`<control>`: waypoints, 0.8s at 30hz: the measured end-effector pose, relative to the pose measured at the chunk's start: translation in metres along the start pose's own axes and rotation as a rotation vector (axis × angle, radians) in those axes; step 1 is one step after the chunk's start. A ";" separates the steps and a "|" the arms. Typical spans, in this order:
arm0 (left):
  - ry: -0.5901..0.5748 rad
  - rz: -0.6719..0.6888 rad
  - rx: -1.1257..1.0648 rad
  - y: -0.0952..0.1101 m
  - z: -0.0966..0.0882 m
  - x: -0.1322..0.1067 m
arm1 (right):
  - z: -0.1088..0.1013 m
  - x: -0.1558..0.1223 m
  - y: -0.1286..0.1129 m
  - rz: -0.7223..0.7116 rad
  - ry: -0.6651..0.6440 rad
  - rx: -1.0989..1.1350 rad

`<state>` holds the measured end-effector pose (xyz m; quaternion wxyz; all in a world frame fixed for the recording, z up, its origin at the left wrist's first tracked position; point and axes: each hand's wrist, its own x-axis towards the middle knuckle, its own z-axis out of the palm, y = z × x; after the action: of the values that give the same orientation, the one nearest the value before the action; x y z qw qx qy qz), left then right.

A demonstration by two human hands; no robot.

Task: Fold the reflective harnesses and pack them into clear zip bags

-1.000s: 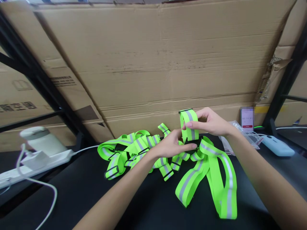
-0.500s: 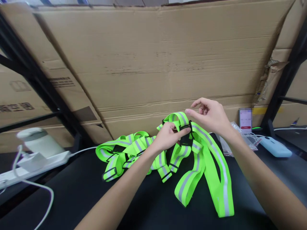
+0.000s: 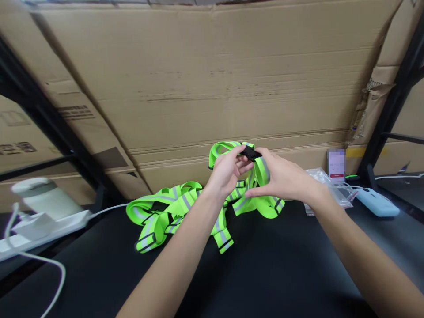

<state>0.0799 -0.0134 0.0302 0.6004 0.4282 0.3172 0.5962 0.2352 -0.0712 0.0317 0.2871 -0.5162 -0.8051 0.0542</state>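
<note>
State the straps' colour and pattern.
The straps are bright green with a grey lengthwise stripe; the head view shows it best.

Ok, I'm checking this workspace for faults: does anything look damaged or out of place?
Yes: the cardboard backing is torn toward the right, where a ragged flap juts out near the black post. The green straps look loosely tangled, but nothing appears spilled.

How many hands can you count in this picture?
2: the left hand at the left end of the black buckle, and the right hand at its right end.
</note>
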 end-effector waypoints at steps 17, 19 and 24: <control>-0.222 0.016 0.609 0.041 -0.031 -0.008 | -0.012 0.009 0.035 0.038 -0.066 0.308; -0.217 0.076 0.620 0.047 -0.037 -0.009 | -0.015 0.009 0.037 0.093 -0.087 0.345; -0.152 0.179 0.534 0.053 -0.041 -0.007 | -0.019 0.010 0.041 0.097 -0.156 0.388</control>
<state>0.0192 -0.0190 0.0585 0.4335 0.6410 0.3777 0.5085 0.2747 -0.0482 0.0360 0.3149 -0.4835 -0.7737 0.2617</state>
